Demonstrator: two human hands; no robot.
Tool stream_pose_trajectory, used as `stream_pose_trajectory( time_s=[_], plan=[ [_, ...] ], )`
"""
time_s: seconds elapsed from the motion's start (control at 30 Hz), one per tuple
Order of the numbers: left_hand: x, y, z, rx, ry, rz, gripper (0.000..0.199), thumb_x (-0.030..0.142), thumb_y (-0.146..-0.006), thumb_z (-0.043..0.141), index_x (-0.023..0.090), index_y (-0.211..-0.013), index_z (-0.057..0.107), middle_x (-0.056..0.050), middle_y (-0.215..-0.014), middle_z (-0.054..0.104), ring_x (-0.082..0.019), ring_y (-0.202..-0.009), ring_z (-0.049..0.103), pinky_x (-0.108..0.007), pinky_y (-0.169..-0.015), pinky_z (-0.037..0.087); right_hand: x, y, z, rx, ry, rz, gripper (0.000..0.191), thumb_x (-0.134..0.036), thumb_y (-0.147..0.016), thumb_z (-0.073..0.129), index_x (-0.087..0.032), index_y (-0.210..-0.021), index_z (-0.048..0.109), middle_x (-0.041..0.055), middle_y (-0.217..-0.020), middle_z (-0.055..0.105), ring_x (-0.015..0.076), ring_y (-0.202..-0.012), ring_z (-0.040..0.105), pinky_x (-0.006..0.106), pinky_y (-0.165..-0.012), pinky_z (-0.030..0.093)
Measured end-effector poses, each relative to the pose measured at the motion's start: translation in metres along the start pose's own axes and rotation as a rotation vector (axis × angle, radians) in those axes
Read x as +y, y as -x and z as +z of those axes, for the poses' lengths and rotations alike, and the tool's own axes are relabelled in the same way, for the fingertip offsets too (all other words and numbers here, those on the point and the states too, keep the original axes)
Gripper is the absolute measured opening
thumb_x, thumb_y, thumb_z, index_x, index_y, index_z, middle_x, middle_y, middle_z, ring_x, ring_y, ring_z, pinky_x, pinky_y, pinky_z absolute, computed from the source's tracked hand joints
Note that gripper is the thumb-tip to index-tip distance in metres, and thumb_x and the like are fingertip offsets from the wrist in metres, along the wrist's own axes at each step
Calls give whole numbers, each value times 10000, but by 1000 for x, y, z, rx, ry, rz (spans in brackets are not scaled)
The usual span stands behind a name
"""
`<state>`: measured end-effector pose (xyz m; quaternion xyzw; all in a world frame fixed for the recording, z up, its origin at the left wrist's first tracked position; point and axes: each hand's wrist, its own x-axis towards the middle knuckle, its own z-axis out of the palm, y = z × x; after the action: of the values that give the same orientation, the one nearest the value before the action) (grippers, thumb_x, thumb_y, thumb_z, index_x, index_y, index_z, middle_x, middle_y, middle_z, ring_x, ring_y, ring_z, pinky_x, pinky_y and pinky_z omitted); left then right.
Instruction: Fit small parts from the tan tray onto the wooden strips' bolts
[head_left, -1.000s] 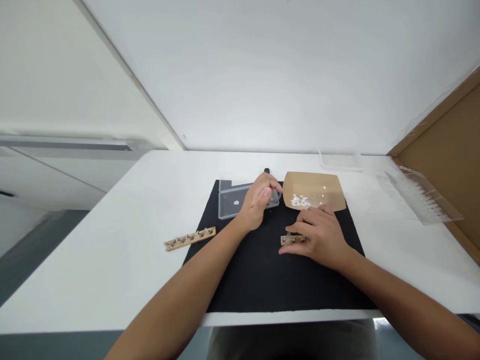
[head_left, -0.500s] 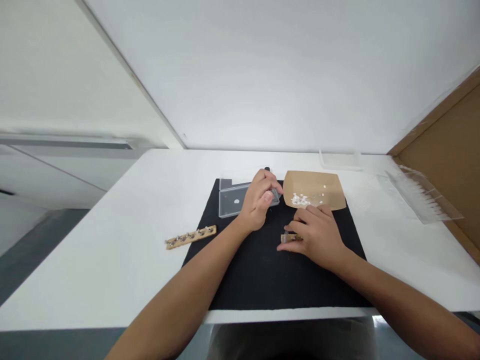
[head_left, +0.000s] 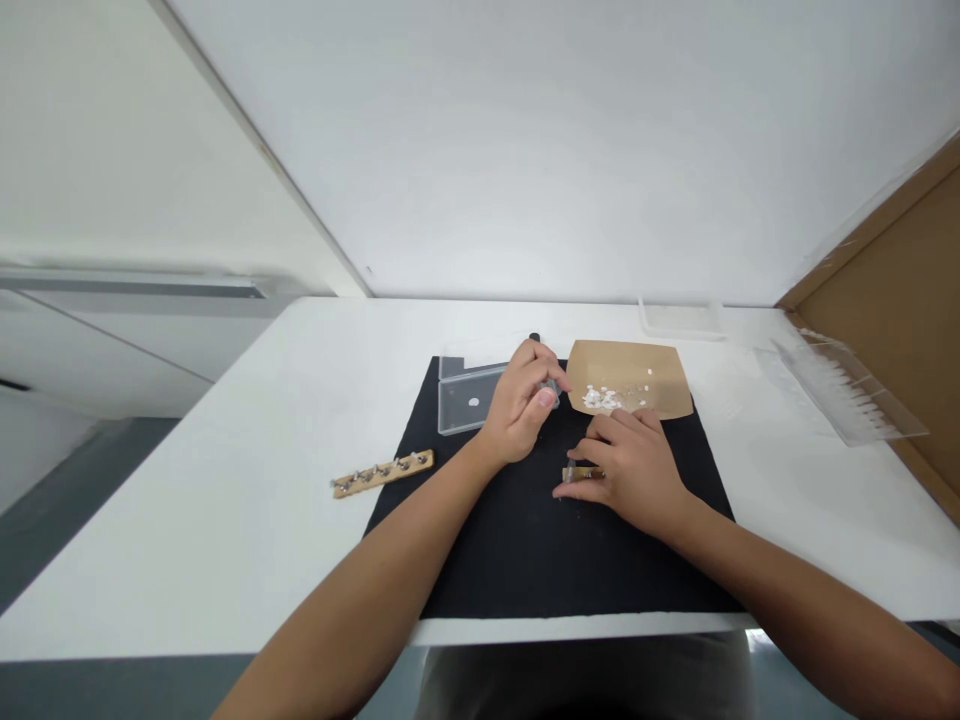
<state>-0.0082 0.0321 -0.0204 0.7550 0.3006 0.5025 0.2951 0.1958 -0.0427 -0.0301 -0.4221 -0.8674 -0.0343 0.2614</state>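
Note:
My right hand (head_left: 637, 465) has thumb and fingers closed around the end of a short wooden strip (head_left: 577, 475) with small metal pegs. A small clear piece shows at the strip's left end, by the fingertips. My left hand (head_left: 521, 400) is curled in a pinch over the right end of a clear plastic box (head_left: 457, 408); whatever is between its fingertips is too small to make out. One white round piece (head_left: 473, 402) lies in the box. Beside the left hand stands a brown paper tray (head_left: 626, 362) holding a heap of small white pieces (head_left: 600, 398).
A second wooden strip (head_left: 382, 474) with several metal pegs lies at the left edge of the black mat (head_left: 525, 560). At the back right stands a clear shallow container (head_left: 682, 320). Clear plastic bags (head_left: 847, 390) lie by the brown board (head_left: 900, 300) on the right.
My left hand has shifted slightly right, its thumb and fingers drawing closer over the box's end. The right hand stays at the wooden strip, barely moved.

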Motion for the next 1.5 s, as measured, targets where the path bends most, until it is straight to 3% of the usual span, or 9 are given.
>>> stream_pose_trajectory(
  time_s=[0.9,1.2,1.27,1.37,1.5],
  plan=[
    [-4,-1,1,-45,75,78,620,699,-1036,382,179,-958,710,-97,-1011,511,-218,-829,488,-367,-680,472,-1,0,0,-45,23,20,493,-717,-785,825,-240,-902,784,1,-865,707,193,-842,583,382,-816,280],
    [-4,2,0,-30,20,9,706,773,-1015,302,197,-954,707,-115,-1047,525,-231,-835,508,-375,-659,493,0,-1,-7,-8,5,10,658,-841,-809,709,-216,-1004,779,48,-912,739,221,-860,618,395,-826,298],
    [-5,3,0,-16,10,-7,722,788,-1007,285,201,-951,702,-119,-1048,531,-235,-838,514,-377,-655,497,1,-2,-9,1,-40,0,552,-759,-865,740,-233,-1024,787,38,-933,741,208,-878,632,387,-828,303],
    [-7,4,1,11,2,-14,730,793,-1004,270,205,-957,699,-120,-1042,536,-234,-825,522,-385,-656,501,1,-3,-10,-9,-128,-1,241,-486,-1011,730,-259,-968,794,10,-908,730,172,-866,632,370,-829,302],
    [-8,4,2,82,-32,-18,743,797,-1003,232,212,-946,687,-120,-1019,545,-250,-851,541,-410,-677,506,0,-3,-10,-42,-205,-2,221,-360,-1067,662,-241,-930,788,12,-865,710,168,-845,621,356,-817,309]
  ],
)
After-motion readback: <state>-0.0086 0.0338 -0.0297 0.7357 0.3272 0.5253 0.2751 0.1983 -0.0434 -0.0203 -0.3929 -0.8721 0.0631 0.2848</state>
